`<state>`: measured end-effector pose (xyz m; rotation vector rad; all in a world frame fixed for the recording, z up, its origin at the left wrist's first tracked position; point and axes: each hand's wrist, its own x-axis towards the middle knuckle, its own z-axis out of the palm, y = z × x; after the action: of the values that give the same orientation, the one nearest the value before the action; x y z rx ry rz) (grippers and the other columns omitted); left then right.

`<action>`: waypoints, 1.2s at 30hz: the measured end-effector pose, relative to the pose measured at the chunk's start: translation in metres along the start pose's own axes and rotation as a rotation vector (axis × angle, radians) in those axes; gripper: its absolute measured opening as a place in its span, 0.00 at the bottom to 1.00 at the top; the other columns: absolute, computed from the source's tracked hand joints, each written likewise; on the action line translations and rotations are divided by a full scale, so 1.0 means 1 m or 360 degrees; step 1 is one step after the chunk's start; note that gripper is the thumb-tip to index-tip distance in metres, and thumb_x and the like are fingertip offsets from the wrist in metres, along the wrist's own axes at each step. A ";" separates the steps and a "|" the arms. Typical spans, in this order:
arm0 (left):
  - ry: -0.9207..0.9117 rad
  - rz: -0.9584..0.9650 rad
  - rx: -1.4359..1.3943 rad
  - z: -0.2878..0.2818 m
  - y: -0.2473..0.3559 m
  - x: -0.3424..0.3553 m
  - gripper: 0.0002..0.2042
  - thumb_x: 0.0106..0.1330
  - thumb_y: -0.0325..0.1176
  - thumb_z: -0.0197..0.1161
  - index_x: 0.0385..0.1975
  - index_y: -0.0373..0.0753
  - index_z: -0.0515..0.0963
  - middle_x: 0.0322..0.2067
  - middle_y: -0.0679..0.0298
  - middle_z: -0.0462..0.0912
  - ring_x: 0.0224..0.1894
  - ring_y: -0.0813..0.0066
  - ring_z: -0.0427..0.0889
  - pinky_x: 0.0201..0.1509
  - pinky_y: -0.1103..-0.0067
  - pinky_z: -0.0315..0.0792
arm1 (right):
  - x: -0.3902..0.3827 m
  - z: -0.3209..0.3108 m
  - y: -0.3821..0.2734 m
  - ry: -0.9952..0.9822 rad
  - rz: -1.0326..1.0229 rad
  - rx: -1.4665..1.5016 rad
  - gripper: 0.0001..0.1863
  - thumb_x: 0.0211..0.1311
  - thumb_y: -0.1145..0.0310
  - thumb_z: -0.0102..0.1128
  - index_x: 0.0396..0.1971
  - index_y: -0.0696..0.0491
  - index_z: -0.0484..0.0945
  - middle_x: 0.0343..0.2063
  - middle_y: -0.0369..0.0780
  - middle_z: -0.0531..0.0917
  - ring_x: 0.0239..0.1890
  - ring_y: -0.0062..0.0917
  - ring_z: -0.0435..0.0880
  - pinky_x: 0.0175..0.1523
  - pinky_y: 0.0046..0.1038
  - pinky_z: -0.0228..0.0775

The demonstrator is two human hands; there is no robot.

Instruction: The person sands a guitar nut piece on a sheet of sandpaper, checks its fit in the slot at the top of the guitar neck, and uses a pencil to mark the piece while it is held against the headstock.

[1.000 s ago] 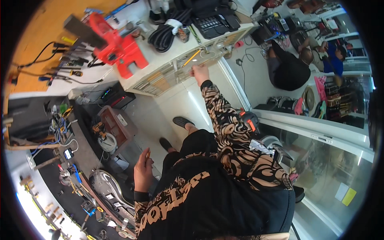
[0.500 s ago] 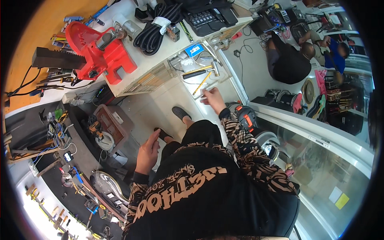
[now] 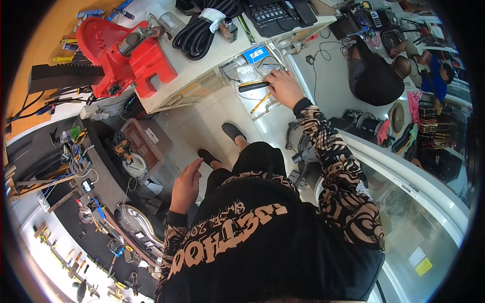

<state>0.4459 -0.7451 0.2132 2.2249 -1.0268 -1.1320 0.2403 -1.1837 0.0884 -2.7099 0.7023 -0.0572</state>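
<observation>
My right hand (image 3: 285,89) reaches forward to a white surface (image 3: 260,115) beside the bench, its fingers closed around a hammer. The hammer's black and yellow handle (image 3: 252,87) sticks out to the left, while my hand covers its head. Just below the handle lies a thin yellow stick, probably a pencil (image 3: 260,103). A clear bag of small white pieces (image 3: 247,73) and a blue box (image 3: 256,54) are beyond it. My left hand (image 3: 186,187) hangs near my waist, empty, with its fingers stretched out.
A red vise-like machine (image 3: 131,55), a black corrugated hose (image 3: 197,38) and a black case (image 3: 275,17) stand on the bench ahead. At the left are a reddish bin (image 3: 146,146) and a cordless drill (image 3: 123,149). A glass partition (image 3: 404,217) runs along the right; people sit beyond it.
My right hand has moved forward from beside the pencil onto the hammer and closed there. The view has shifted slightly. My left hand stays near my waist.
</observation>
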 end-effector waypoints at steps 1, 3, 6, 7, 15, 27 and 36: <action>0.0000 -0.0020 -0.0006 -0.001 0.001 -0.001 0.23 0.80 0.25 0.59 0.72 0.48 0.77 0.58 0.50 0.90 0.55 0.46 0.91 0.59 0.59 0.84 | -0.004 0.000 0.000 0.0037 -0.0009 0.0017 0.13 0.68 0.70 0.71 0.51 0.45 0.85 0.49 0.37 0.82 0.60 0.37 0.81 0.66 0.46 0.69; -0.0004 -0.0010 -0.0001 0.000 -0.001 -0.003 0.22 0.80 0.25 0.59 0.71 0.48 0.77 0.58 0.50 0.90 0.55 0.47 0.91 0.59 0.59 0.84 | -0.010 -0.001 0.000 0.0032 -0.0010 0.0014 0.13 0.68 0.70 0.70 0.51 0.46 0.85 0.49 0.37 0.82 0.60 0.37 0.81 0.66 0.45 0.68; -0.0013 -0.0007 0.0010 0.002 -0.003 -0.007 0.22 0.80 0.25 0.59 0.71 0.47 0.78 0.58 0.51 0.91 0.55 0.47 0.91 0.59 0.59 0.84 | -0.011 0.001 -0.001 0.0041 -0.0026 0.0009 0.13 0.67 0.70 0.70 0.50 0.46 0.84 0.49 0.37 0.82 0.59 0.36 0.82 0.65 0.45 0.68; -0.0020 -0.0014 0.0014 0.003 -0.003 -0.008 0.21 0.80 0.25 0.59 0.70 0.47 0.78 0.57 0.51 0.91 0.55 0.47 0.91 0.59 0.59 0.84 | -0.012 0.002 -0.002 0.0053 -0.0040 0.0005 0.13 0.66 0.70 0.70 0.49 0.46 0.84 0.49 0.37 0.82 0.59 0.36 0.82 0.64 0.44 0.68; 0.0035 -0.0005 0.0031 0.005 -0.003 -0.015 0.20 0.79 0.25 0.59 0.69 0.46 0.79 0.56 0.50 0.91 0.54 0.47 0.92 0.58 0.60 0.84 | -0.017 -0.008 -0.007 -0.0082 -0.0021 -0.0044 0.12 0.62 0.72 0.68 0.46 0.48 0.85 0.49 0.37 0.83 0.58 0.37 0.82 0.65 0.43 0.69; 0.0101 -0.0023 0.0027 0.009 0.007 -0.021 0.16 0.80 0.25 0.60 0.64 0.43 0.80 0.54 0.49 0.91 0.55 0.48 0.93 0.58 0.60 0.85 | -0.012 -0.003 -0.007 -0.0158 -0.0028 0.0029 0.14 0.59 0.70 0.70 0.46 0.48 0.85 0.50 0.37 0.82 0.61 0.38 0.79 0.65 0.43 0.68; 0.0128 -0.0034 -0.0020 0.011 0.003 -0.020 0.16 0.79 0.25 0.61 0.64 0.41 0.80 0.53 0.48 0.92 0.55 0.48 0.93 0.59 0.61 0.85 | -0.015 -0.014 -0.005 -0.0054 -0.0237 0.0228 0.09 0.65 0.73 0.67 0.44 0.50 0.82 0.45 0.39 0.85 0.56 0.38 0.82 0.64 0.42 0.68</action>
<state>0.4276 -0.7324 0.2187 2.2574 -0.9628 -1.0458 0.2275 -1.1771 0.1042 -2.6137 0.4673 -0.0937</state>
